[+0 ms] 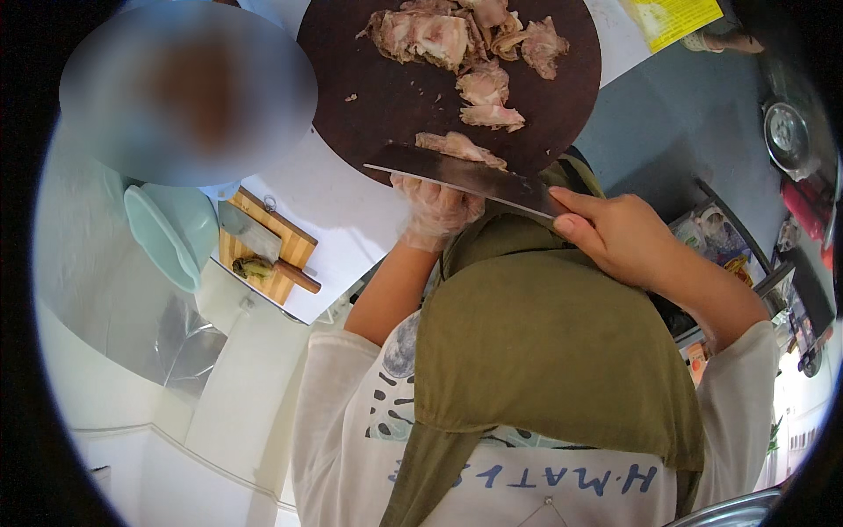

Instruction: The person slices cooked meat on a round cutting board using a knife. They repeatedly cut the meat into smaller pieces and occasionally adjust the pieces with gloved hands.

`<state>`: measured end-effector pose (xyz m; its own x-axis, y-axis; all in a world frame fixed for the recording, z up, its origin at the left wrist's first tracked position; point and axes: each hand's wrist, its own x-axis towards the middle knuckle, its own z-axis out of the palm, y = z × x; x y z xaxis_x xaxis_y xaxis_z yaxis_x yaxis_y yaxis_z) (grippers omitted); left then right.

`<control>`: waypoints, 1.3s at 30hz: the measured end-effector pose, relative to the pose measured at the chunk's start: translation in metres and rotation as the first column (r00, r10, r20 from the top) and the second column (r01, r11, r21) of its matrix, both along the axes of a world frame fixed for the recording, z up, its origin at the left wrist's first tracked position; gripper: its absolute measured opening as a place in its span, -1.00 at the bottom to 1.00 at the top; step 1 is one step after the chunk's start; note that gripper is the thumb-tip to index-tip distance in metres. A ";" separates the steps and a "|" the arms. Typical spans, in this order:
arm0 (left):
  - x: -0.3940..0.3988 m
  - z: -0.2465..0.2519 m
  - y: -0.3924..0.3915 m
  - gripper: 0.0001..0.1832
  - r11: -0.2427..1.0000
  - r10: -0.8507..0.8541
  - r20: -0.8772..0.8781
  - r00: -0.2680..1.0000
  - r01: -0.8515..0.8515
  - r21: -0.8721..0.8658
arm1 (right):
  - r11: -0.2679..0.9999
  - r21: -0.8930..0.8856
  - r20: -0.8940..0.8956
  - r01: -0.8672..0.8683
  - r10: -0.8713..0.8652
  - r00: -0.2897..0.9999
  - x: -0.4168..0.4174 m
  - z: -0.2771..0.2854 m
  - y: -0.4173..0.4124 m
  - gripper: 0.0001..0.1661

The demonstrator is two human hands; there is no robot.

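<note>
My right hand (612, 237) is closed on the handle end of a wide cleaver (461, 174), whose blade reaches left over the near edge of a round dark chopping board (369, 118). My left hand (438, 207), in a clear plastic glove, is at the near side of the blade; its fingertips are partly hidden, and whether it grips anything does not show. Just beyond the blade lies a strip of cooked meat (461, 146). Farther back on the board are two small meat pieces (487, 92) and a larger heap of meat (428, 36).
At left on the white table, a bamboo board (299, 240) holds a second cleaver (250, 227) and a greenish vegetable piece (253, 267). Beside it stands a pale green plastic basin (174, 230). A yellow printed packet (678, 20) lies top right. A blurred area covers the upper left.
</note>
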<state>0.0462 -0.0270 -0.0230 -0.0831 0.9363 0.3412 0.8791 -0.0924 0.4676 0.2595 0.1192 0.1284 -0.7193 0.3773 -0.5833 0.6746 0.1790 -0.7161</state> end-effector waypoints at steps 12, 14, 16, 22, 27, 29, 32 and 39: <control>0.002 0.024 0.016 -0.70 0.997 0.031 -0.179 0.983 -0.017 0.078 | 0.994 -0.057 0.047 -0.096 0.098 0.994 -0.018 -0.007 0.006 -0.45; 0.002 0.021 0.013 -0.71 0.996 0.036 -0.167 0.985 -0.021 0.089 | 0.992 -0.091 0.076 -0.091 0.098 0.992 -0.015 -0.005 0.006 -0.46; 0.002 0.020 0.012 -0.71 0.995 0.036 -0.165 0.986 -0.020 0.097 | 0.988 -0.114 0.134 -0.101 0.116 0.984 -0.002 -0.003 0.006 -0.46; 0.003 0.025 0.017 -0.70 0.996 0.033 -0.131 0.991 -0.021 0.091 | 0.993 -0.088 0.176 -0.083 0.098 0.979 0.009 -0.001 0.005 -0.41; 0.002 0.023 0.016 -0.66 0.994 0.047 -0.145 0.988 -0.031 0.107 | 0.999 0.007 0.015 -0.040 0.040 0.999 -0.025 -0.026 -0.003 -0.41; 0.001 0.023 0.018 -0.66 0.993 0.041 -0.152 0.988 -0.024 0.112 | 0.997 -0.059 0.088 -0.039 0.044 0.995 -0.014 -0.016 0.003 -0.40; 0.001 0.021 0.013 -0.67 0.993 0.051 -0.160 0.986 -0.033 0.114 | 0.994 -0.094 0.127 -0.052 0.064 0.990 0.010 -0.013 0.005 -0.40; 0.002 0.030 0.024 -0.72 0.990 0.024 -0.147 0.989 -0.003 0.140 | 0.998 -0.008 0.079 -0.060 0.061 0.995 -0.035 -0.036 -0.003 -0.39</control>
<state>0.0479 -0.0031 0.0075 -0.0340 0.8782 0.4770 0.9394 -0.1349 0.3153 0.2250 0.1164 0.0923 -0.6919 0.3308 -0.6417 0.7176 0.2174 -0.6617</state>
